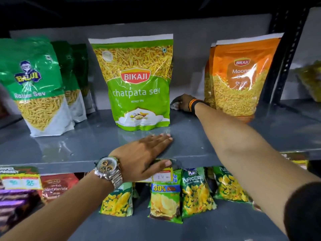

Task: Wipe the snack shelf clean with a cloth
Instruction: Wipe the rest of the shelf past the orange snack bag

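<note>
The grey snack shelf (199, 136) runs across the middle of the view. My right hand (183, 102) reaches deep to the back of it, between the green Chatpata Sev bag (139, 84) and the orange Bikaji bag (241, 79), closed on a pale cloth (174, 106) pressed onto the shelf surface. Most of the cloth is hidden under the fingers. My left hand (145, 153) lies flat on the shelf's front edge, fingers together on top and thumb hooked below the lip, holding nothing loose. A watch sits on that wrist.
Green Balaji sev bags (34, 87) stand at the left of the shelf. A black perforated upright (284, 54) rises at the right. The lower shelf (225, 228) holds small Puffcorn and chip packets (165, 200) and a Navratan Mix bag (57, 186). Price tags hang on the lip.
</note>
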The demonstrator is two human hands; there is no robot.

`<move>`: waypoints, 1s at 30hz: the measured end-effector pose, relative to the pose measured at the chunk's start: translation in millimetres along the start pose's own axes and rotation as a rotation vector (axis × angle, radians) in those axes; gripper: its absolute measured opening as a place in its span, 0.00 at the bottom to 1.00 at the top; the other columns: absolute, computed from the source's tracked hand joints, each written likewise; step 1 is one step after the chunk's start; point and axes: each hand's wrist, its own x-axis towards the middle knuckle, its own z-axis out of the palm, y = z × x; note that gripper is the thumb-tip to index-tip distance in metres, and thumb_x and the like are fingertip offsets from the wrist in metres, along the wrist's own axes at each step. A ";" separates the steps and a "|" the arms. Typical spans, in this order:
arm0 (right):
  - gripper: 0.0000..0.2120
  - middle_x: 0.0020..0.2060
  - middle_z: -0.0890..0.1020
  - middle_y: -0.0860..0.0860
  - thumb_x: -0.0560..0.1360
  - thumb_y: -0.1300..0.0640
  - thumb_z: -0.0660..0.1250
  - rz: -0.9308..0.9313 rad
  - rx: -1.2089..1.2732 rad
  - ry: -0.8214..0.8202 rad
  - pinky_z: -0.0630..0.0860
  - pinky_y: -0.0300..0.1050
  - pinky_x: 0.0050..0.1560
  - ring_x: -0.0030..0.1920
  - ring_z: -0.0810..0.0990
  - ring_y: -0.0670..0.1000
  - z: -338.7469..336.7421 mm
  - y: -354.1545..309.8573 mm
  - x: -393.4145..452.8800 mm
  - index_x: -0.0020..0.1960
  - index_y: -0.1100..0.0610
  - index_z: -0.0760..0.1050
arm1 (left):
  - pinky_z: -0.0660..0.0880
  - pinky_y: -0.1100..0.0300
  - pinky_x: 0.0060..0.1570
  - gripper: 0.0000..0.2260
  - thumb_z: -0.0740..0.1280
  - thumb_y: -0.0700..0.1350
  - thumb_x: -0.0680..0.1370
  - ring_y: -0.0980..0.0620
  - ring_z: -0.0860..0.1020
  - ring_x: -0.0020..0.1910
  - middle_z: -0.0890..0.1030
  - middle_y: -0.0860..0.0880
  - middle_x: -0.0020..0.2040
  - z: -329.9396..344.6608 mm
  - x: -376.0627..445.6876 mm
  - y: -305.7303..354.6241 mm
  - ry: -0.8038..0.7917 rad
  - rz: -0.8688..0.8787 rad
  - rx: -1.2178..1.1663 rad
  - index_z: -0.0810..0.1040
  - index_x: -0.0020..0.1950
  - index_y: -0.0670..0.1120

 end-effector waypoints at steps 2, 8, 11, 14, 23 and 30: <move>0.16 0.62 0.81 0.55 0.76 0.63 0.63 -0.038 0.046 -0.022 0.75 0.49 0.61 0.61 0.78 0.58 -3.7 -10.6 -16.6 0.60 0.52 0.81 | 0.52 0.56 0.79 0.34 0.46 0.65 0.83 0.49 0.59 0.80 0.59 0.44 0.82 -0.7 -0.1 -0.1 -0.008 -0.004 -0.005 0.55 0.82 0.44; 0.18 0.62 0.81 0.51 0.75 0.58 0.69 -0.104 0.074 -0.100 0.73 0.48 0.65 0.62 0.78 0.53 -12.2 -21.8 -80.4 0.64 0.50 0.78 | 0.56 0.55 0.79 0.34 0.47 0.65 0.82 0.49 0.60 0.80 0.62 0.44 0.81 -4.4 -3.6 3.3 -0.005 0.006 -0.032 0.57 0.82 0.44; 0.17 0.65 0.79 0.49 0.77 0.57 0.68 -0.161 0.129 -0.161 0.69 0.52 0.70 0.66 0.76 0.51 -16.4 -24.3 -116.7 0.65 0.50 0.77 | 0.59 0.52 0.78 0.35 0.46 0.65 0.82 0.48 0.61 0.79 0.62 0.44 0.81 -4.3 -2.6 2.8 -0.012 -0.005 -0.040 0.57 0.82 0.45; 0.15 0.64 0.80 0.45 0.77 0.52 0.68 -0.222 0.162 -0.223 0.70 0.48 0.68 0.64 0.77 0.48 -28.0 -28.0 -151.5 0.63 0.46 0.78 | 0.58 0.55 0.76 0.33 0.50 0.63 0.83 0.47 0.63 0.78 0.64 0.43 0.80 -5.1 -2.5 3.7 0.007 0.000 -0.042 0.58 0.81 0.44; 0.19 0.65 0.79 0.54 0.77 0.54 0.68 0.021 0.134 -0.032 0.68 0.40 0.60 0.65 0.76 0.55 -23.9 -24.8 -142.8 0.67 0.54 0.75 | 0.59 0.54 0.76 0.32 0.52 0.63 0.83 0.48 0.63 0.79 0.62 0.44 0.81 -11.7 -5.9 6.2 -0.014 -0.032 -0.063 0.57 0.82 0.46; 0.15 0.61 0.79 0.42 0.76 0.48 0.69 -0.183 0.169 -0.253 0.69 0.40 0.63 0.59 0.76 0.43 -44.6 -46.5 -208.4 0.63 0.43 0.78 | 0.67 0.50 0.73 0.37 0.45 0.69 0.79 0.48 0.66 0.77 0.64 0.47 0.80 -27.8 -58.6 -19.2 0.015 -0.156 -0.072 0.59 0.81 0.48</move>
